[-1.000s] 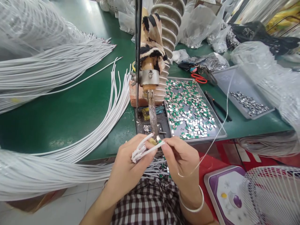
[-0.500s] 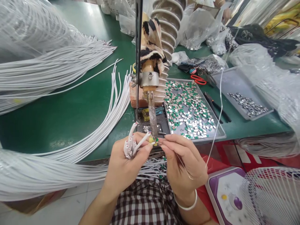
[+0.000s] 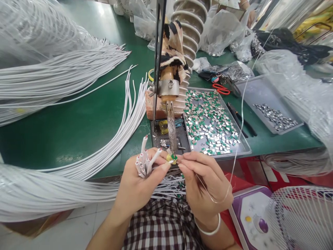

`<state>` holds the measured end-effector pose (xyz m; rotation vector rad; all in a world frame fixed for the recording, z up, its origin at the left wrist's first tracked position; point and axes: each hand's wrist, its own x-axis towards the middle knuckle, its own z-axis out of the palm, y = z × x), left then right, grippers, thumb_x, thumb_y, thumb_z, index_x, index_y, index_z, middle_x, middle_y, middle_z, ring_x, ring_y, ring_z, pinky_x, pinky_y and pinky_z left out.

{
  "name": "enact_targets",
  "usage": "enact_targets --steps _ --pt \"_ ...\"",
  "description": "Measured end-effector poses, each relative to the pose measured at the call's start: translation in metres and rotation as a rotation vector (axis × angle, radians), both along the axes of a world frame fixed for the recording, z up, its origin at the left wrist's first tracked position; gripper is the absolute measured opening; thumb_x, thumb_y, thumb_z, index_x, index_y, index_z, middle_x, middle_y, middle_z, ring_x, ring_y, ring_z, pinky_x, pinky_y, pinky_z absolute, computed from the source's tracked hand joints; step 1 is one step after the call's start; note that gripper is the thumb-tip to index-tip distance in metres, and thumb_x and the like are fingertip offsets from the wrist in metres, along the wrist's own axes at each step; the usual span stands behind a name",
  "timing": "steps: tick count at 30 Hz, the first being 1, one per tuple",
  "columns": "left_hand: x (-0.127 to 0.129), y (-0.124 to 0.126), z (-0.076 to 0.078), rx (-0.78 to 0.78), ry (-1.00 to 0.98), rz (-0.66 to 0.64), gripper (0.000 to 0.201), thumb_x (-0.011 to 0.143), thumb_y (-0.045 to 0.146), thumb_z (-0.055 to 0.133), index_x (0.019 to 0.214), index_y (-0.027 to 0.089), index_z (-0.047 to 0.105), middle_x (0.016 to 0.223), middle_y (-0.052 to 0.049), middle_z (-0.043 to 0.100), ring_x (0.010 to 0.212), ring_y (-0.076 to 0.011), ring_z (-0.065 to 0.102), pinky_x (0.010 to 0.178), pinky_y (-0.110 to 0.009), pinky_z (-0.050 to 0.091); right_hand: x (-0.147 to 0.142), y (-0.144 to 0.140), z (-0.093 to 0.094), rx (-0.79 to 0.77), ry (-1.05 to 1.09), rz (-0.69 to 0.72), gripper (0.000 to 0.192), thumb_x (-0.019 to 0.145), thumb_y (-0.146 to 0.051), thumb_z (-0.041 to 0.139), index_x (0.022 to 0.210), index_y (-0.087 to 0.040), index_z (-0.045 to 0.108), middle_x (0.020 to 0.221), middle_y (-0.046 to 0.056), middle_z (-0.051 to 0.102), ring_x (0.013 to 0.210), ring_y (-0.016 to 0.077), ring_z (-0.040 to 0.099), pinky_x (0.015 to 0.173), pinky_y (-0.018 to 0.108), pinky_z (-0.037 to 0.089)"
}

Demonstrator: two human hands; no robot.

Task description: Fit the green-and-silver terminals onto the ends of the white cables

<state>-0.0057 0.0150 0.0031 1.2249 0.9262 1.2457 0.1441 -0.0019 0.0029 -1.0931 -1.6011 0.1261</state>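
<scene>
Left hand [image 3: 139,180] is clenched around a small bundle of white insulated cable ends [image 3: 142,161], their cut tips fanning upward above the fist; one cable [image 3: 155,157] angles out between thumb and forefinger toward a small yellow-and-green piece [image 3: 172,158] pinched at the fingertips; right hand [image 3: 205,184] meets it there, thumb and forefinger closed on a thin silvery solder wire [image 3: 238,139] whose free length loops below the palm and rises past the tray; a pale bangle [image 3: 208,229] circles the right wrist. Both hands hover just in front of the green table's [image 3: 78,118] near edge, directly under the vertical soldering iron tip [image 3: 171,128] that hangs from a metal collar [image 3: 169,88] on a stand wrapped in tiger-striped cloth [image 3: 173,48]; whether the tip touches the yellow-and-green piece cannot be told. Just right of the iron lies a shallow grey metal tray [image 3: 244,147] heaped with small green-and-silver chips [image 3: 208,121]; farther right a second grey tray [image 3: 260,93] holds a little pile of silvery parts [image 3: 275,116]; black pliers [image 3: 240,119] lie between the trays, red-handled scissors [image 3: 221,88] behind them. Long white cables [image 3: 122,135] sweep across the table on the left; more of them lie across the checked lap [image 3: 161,225].
</scene>
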Motion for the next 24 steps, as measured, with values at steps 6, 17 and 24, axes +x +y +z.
enact_targets --steps 6,17,24 --pt "0.001 -0.002 0.000 -0.006 0.062 0.049 0.021 0.085 0.007 0.064 0.072 0.022 0.068 0.081 0.005 0.073 0.075 -0.0095 0.068 0.072 -0.017 0.052 -0.001 -0.004 -0.014 -0.083 0.208 0.072 0.022 0.094 -0.006 0.056 0.107 -0.022 0.064 0.094 0.002 0.075 0.090 0.0150 0.073 0.079 0.029 0.063" --pt "-0.003 -0.019 -0.018 -0.018 0.173 -0.128 0.019 0.099 0.023 0.058 0.093 0.022 0.077 0.096 -0.004 0.078 0.079 -0.0160 0.073 0.074 -0.026 0.057 0.021 -0.002 -0.003 -0.446 0.358 0.268 0.019 0.092 -0.010 0.066 0.095 -0.027 0.072 0.088 -0.003 0.072 0.086 0.0119 0.067 0.080 0.024 0.054" --pt "0.000 -0.036 -0.032 -0.289 -0.391 0.252 0.031 0.090 0.050 0.069 0.076 0.024 0.078 0.076 0.002 0.075 0.042 -0.0026 0.054 0.042 -0.014 0.042 0.022 -0.021 -0.005 -0.275 0.115 0.144 0.024 0.086 -0.005 0.069 0.104 -0.021 0.066 0.089 0.001 0.065 0.089 0.0150 0.059 0.086 0.031 0.051"
